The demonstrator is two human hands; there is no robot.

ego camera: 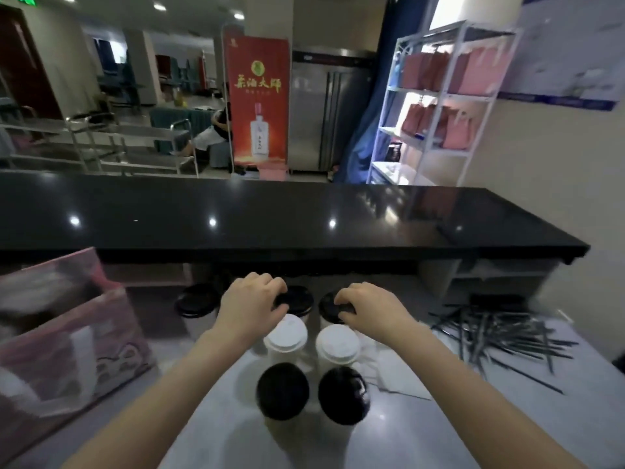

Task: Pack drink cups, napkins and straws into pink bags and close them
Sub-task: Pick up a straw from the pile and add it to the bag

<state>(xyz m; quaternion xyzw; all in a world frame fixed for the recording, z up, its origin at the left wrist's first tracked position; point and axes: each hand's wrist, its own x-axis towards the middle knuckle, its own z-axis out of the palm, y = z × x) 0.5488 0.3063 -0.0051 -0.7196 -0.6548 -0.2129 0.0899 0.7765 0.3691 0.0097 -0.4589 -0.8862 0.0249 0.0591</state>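
The left hand [252, 308] and right hand [370, 311] reach side by side to the far row of cups. Each has its fingers curled down over a black lid and pinches the rim from above: the left holds the left rear cup [297, 299] and the right holds the right rear cup [327, 311]. Taking a cup by its lid from above suits lifting it straight out of a tight cluster without knocking its neighbours. Beyond them a long black counter [304, 214] overhangs the grey worktop [422, 434] on which everything stands. On the left of the worktop an open pink bag [111, 333] stands with its mouth upward. It is blurred, but close enough that a lifted cup would only need to swing left into it. Against the far wall a white shelf rack [439, 94] carries more pink bags, probably ones already packed. Six cups stand in two columns. Nearer than the held pair are two white-lidded cups [285, 336], then two near black-lidded cups [282, 390], all touching or nearly so. A lone cup [196, 301] stands apart to the left. A loose pile of dark straws [500, 336] lies on the right. Pale sheets [380, 370], likely the napkins, lie between the straws and the cups.
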